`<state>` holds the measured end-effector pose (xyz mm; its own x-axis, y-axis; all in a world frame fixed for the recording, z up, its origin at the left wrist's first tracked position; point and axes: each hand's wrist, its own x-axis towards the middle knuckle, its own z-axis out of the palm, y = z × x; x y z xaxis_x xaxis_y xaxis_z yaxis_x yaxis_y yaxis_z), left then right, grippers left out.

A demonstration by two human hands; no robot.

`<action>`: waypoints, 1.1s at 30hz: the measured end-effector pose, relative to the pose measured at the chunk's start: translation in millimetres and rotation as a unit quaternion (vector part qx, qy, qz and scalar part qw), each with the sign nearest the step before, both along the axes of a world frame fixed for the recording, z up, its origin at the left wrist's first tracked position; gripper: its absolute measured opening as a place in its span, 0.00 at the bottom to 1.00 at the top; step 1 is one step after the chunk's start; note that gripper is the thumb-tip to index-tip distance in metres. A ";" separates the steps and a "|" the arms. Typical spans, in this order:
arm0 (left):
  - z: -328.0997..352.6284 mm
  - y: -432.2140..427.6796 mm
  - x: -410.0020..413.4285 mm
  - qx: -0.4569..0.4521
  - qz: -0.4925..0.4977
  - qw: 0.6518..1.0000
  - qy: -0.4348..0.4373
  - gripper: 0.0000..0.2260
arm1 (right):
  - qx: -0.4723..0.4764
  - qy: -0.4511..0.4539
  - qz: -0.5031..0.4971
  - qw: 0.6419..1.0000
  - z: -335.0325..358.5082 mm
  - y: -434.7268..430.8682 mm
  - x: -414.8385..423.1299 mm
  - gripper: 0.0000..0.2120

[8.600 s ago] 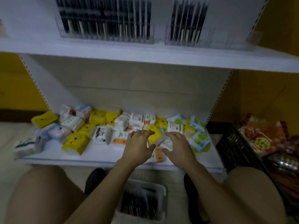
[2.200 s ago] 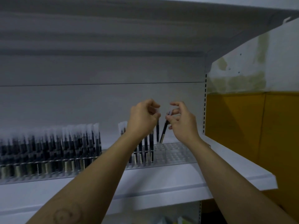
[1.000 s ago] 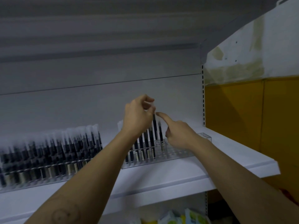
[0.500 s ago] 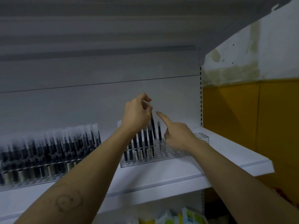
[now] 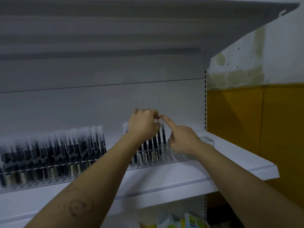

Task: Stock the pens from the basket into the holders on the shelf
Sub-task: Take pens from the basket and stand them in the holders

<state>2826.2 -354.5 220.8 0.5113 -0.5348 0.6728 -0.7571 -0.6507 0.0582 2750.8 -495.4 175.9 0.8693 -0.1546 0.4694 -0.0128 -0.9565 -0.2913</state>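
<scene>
Since half a second ago the left hand (image 5: pixel 143 125) has been sinking toward the rack, while the right hand (image 5: pixel 182 139) is keeping its forefinger where it was. On the shelf (image 5: pixel 181 175) a packed holder (image 5: pixel 49 158) is filling the left stretch, and a clear holder (image 5: pixel 177 156) near the right end is standing part filled. The left fingers are seemingly pinching the top of a pen (image 5: pixel 159 139) there. The right forefinger, straight, is touching that top, with the other fingers clenched on nothing. The pen is looking light, stiff and slick-sleeved, so it is best pinched high.
</scene>
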 end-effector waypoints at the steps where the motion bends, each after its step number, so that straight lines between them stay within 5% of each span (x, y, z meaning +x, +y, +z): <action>1: -0.8 1.4 0.9 0.010 -0.001 1.000 -0.003 0.13 | 0.005 -0.004 0.002 1.000 -0.8 -0.7 0.4 0.45; 9: -4.7 23.9 -17.9 -0.019 -0.010 0.998 -0.063 0.25 | 0.184 -0.075 0.056 0.979 -22.3 4.8 -22.1 0.48; 24: -38.9 119.0 -104.9 0.021 -0.034 0.996 -0.084 0.26 | 0.009 -0.101 0.017 0.995 -4.6 83.6 -104.1 0.38; 33: -127.8 163.4 -156.7 0.026 -0.039 0.999 -0.023 0.26 | -0.024 -0.059 0.043 0.997 -76.1 126.8 -159.2 0.35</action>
